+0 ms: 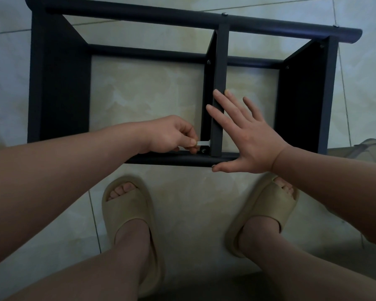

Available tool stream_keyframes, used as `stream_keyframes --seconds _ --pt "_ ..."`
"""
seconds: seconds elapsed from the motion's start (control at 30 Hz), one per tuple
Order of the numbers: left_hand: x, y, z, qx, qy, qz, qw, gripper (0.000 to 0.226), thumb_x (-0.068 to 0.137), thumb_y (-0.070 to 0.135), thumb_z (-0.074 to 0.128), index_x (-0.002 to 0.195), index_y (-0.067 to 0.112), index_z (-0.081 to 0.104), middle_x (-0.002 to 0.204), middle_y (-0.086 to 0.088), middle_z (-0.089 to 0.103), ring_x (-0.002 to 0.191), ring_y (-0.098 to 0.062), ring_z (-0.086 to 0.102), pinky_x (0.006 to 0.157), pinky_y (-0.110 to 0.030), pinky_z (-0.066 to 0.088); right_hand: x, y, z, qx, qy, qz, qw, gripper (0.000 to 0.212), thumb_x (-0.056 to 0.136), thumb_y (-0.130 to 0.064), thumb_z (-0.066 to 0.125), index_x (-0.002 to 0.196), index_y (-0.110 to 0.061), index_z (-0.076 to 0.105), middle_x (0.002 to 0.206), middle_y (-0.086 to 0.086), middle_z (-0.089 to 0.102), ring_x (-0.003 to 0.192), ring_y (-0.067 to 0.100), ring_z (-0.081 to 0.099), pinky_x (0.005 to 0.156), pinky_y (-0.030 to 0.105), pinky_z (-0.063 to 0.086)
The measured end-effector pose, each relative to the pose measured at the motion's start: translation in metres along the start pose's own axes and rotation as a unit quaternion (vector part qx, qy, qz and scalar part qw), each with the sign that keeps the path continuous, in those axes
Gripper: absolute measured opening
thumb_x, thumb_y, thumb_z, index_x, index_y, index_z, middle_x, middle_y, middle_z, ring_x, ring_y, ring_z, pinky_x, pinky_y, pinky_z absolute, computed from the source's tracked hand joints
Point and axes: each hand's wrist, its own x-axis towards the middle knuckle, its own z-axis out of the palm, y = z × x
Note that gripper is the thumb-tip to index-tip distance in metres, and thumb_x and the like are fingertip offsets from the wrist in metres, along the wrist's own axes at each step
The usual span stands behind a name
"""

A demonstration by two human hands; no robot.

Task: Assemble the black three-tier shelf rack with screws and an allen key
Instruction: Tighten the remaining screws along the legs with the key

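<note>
A: Rack?
B: Black rack (59,83) on its side on the floor (150,94), near slippers (128,213).
A: Hands?
B: L hand (169,135) grip pinching allen key (203,143) at screw (203,150), mid shelf (220,83) corner. R hand (248,137) grip spread, flat on that shelf.

Your left hand (172,133) covers most of the allen key (202,143). Only a short pale length shows, and you cannot tell whether its tip sits in the screw (203,150). The rack (59,83) runs off the frame at its top left corner. Your right hand (248,137) hides part of the near rail. A translucent object (369,148) at the right edge is cut off and unidentifiable.
</note>
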Motion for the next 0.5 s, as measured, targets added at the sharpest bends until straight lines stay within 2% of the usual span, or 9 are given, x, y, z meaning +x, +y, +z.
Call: stream_keyframes --seconds 0.1,0.23,0.37,0.5 --pt "0.001 -0.001 0.001 0.013 -0.001 0.004 1.0 0.012 0.098 0.01 0.06 0.091 0.014 0.069 0.082 0.008 0.07 0.072 -0.003 0.057 0.076 -0.022 0.046 0.0 0.0 0.0 0.0 0.0 -0.001 1.0 0.119 0.077 -0.09 0.042 0.163 -0.017 0.008 0.171 0.01 -0.006 0.157 0.027 -0.008 0.124 0.06 0.008" --pt "0.003 -0.003 0.003 0.036 0.005 0.007 0.999 0.013 0.097 0.008 0.061 0.089 0.014 0.069 0.074 0.009 0.065 0.057 0.006 0.052 0.06 -0.011 0.041 0.0 0.0 0.0 0.001 0.002 0.0 1.0 0.118 0.077 -0.09 0.042 0.163 -0.017 0.009 0.171 0.01 -0.005 0.157 0.027 -0.008 0.124 0.061 0.008" --pt "0.004 -0.004 0.004 0.058 -0.003 0.008 0.998 0.017 0.097 0.012 0.062 0.083 0.02 0.066 0.07 0.008 0.06 0.054 0.003 0.05 0.059 -0.015 0.04 0.0 0.0 0.0 0.003 0.002 0.0 1.0 0.118 0.077 -0.09 0.043 0.163 -0.017 0.009 0.171 0.01 -0.005 0.157 0.027 -0.008 0.124 0.061 0.008" --pt "0.005 -0.001 -0.006 0.087 0.016 0.013 0.996 0.01 0.095 0.014 0.065 0.092 0.018 0.073 0.076 0.008 0.073 0.067 0.004 0.064 0.063 -0.007 0.046 0.0 0.0 0.0 0.003 0.0 0.0 1.0 0.118 0.077 -0.09 0.044 0.163 -0.017 0.008 0.171 0.01 -0.005 0.157 0.028 -0.007 0.124 0.061 0.008"
